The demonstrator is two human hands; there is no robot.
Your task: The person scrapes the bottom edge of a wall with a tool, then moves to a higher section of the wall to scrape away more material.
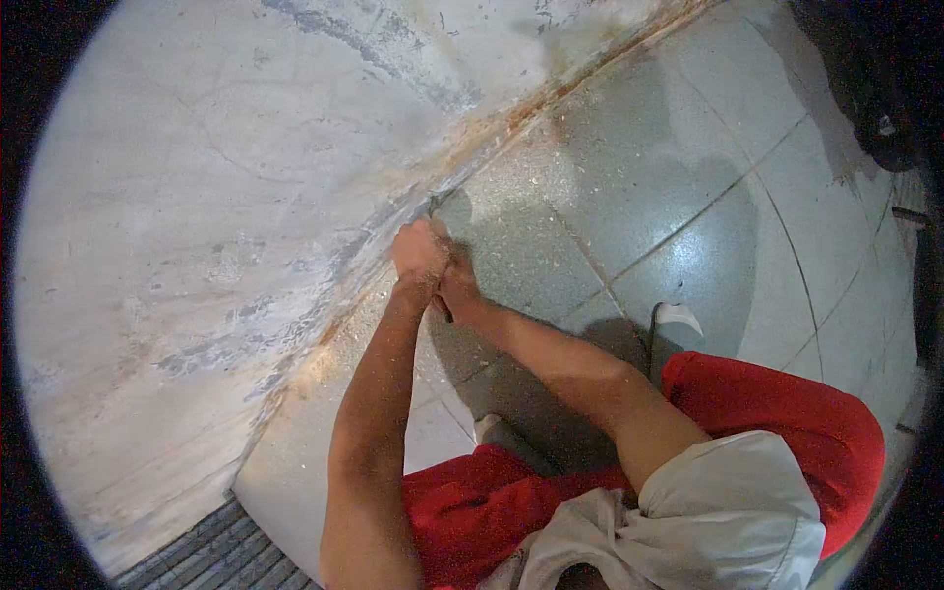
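A pale grey plaster wall, streaked with darker scuffs and white patches, fills the left and far side. Along its base runs a rust-brown stained joint slanting from near left to far right. To the right lies a grey-green speckled terrazzo tile floor with thin dark seams, dusted with pale grit close to the wall. A dark ribbed metal grating sits at the near left. Soft shadows fall across the tiles.

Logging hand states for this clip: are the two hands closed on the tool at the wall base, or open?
Closed. Left hand and right hand are fisted together around a dark tool at the wall-floor joint.
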